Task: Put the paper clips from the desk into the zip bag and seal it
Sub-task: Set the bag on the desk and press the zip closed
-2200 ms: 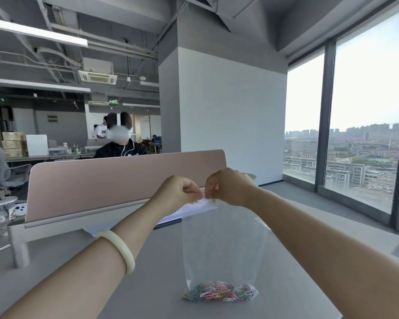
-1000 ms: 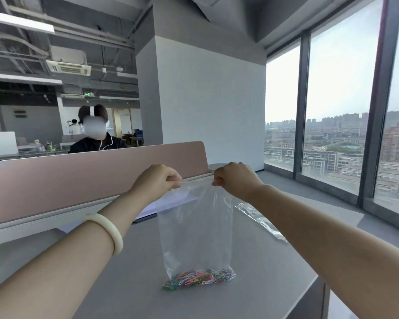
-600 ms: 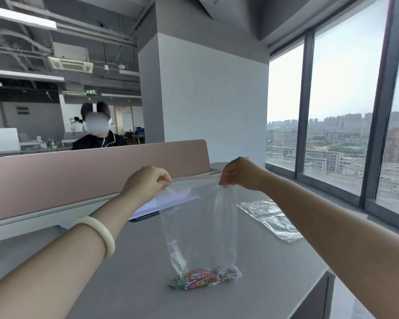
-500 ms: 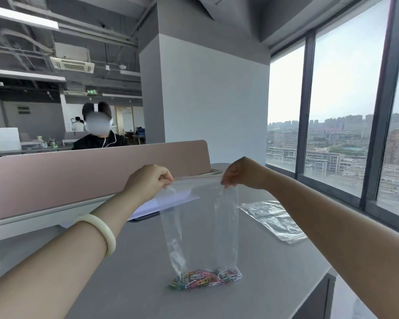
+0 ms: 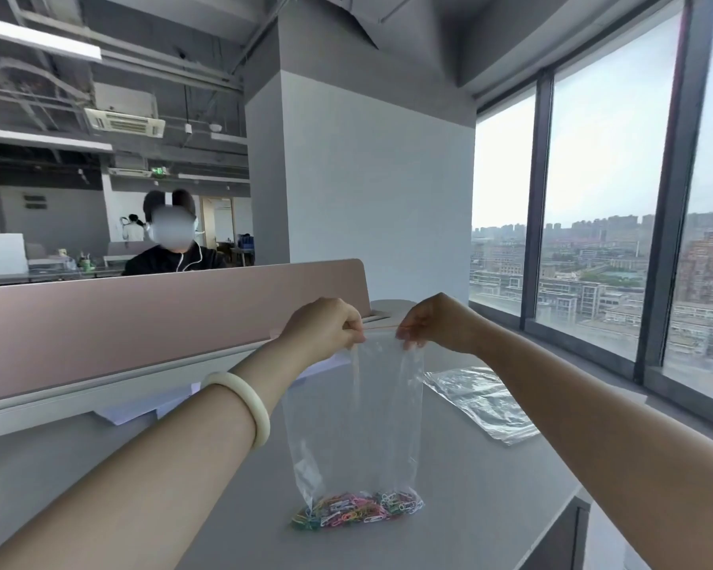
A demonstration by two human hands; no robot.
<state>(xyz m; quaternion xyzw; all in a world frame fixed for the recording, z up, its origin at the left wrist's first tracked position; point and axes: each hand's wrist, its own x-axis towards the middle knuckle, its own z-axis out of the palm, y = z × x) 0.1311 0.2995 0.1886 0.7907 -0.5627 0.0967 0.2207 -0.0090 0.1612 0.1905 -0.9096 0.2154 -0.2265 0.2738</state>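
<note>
Paper clips [image 5: 357, 510]: a mixed-colour heap at the bottom of the bag, resting on the desk, straight below the pinching fingers.
Zip bag [image 5: 359, 421]: clear, upright, hanging from the fingers down to the desk; whether its top strip is sealed cannot be told.
Desk [image 5: 490, 499]: grey, under the bag.
Bracelet [image 5: 246, 405]: pale bangle on the left wrist, behind the left fingers.
Left hand [image 5: 326, 329]: fingers closed, pinching the bag's top left corner.
Right hand [image 5: 439, 325]: fingertips [image 5: 406, 341] closed on the top right corner, near the left hand.
Second plastic bag [image 5: 480, 399]: flat on the desk, right of and below the right fingers.
Pink divider [image 5: 141, 318]: beyond the fingers, across the desk's far edge.
Seated person [image 5: 173, 257]: behind the divider, farthest out.
</note>
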